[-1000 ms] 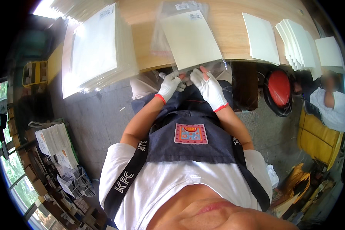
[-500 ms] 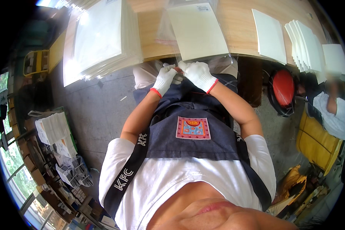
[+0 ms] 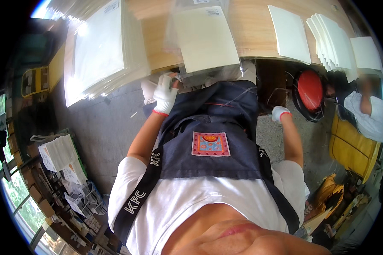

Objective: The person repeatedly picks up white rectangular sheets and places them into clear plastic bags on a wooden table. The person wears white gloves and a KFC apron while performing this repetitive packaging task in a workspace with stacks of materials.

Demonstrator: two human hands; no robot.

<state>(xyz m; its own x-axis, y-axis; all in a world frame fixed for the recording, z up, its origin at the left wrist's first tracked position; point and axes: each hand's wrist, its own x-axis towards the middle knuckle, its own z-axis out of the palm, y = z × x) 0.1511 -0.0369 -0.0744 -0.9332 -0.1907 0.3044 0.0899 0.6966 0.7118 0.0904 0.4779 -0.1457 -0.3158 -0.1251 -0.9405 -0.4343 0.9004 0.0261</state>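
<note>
A cream board (image 3: 205, 40) with a small label lies inside a clear plastic bag (image 3: 241, 68), which overhangs the table's near edge. At the bag's lower left corner is my left hand (image 3: 165, 92), in a white glove with bare thumb and fingertip showing; its fingers are apart. My right hand (image 3: 280, 114), also gloved, hangs low to the right of my lap, away from the bag. Its fingers point down and are mostly hidden, so I cannot see whether it holds anything. A thin pale line curves near it.
A thick stack of plastic-wrapped white sheets (image 3: 100, 51) sits left on the wooden table (image 3: 255, 29). White boards (image 3: 288, 34) and a fanned stack (image 3: 332, 40) lie right. Below are a red-seated stool (image 3: 310, 90) and a yellow chair (image 3: 353, 148); another person's arm shows far right.
My hands were together at the bag's lower edge. The right has moved away, down and to the right; the left has shifted slightly left. The view has also shifted a little.
</note>
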